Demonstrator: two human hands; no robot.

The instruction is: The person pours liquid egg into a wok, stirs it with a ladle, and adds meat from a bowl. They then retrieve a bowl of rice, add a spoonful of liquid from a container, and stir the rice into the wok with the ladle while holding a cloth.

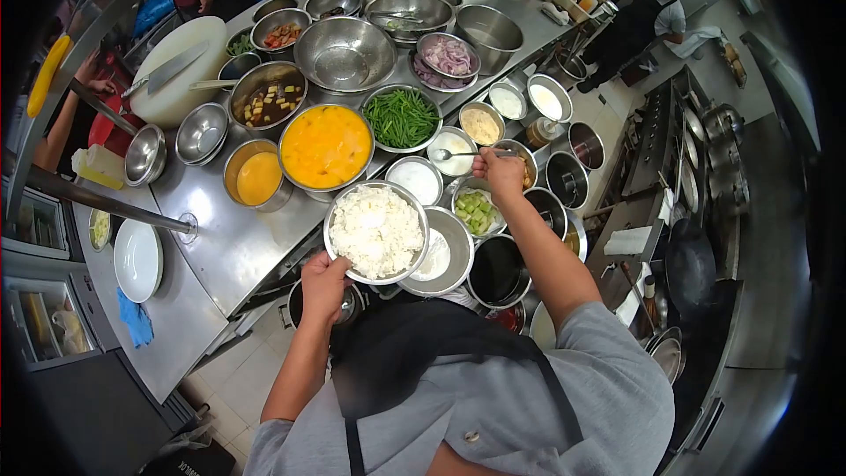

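Note:
My left hand (325, 283) grips the near rim of a metal bowl of white rice (374, 231). In my right hand (500, 170) is a metal spoon (459, 154), its tip over a bowl of white powder (451, 143). Left of that stands another bowl of white powder (413, 181). A wider bowl with some white powder (449, 251) touches the rice bowl on its right. Chopped pale green vegetable (477, 210) is in a container below my right hand. Bowls of beaten egg (327, 146) and cut green vegetable (402, 118) sit beyond the rice.
A knife (179, 67) lies on a round white board (157, 92) at the left. Dark liquid (498, 271) fills a pot near my body. A person (636, 26) stands at the upper right, by the stoves. White plates (138, 260) are at the left.

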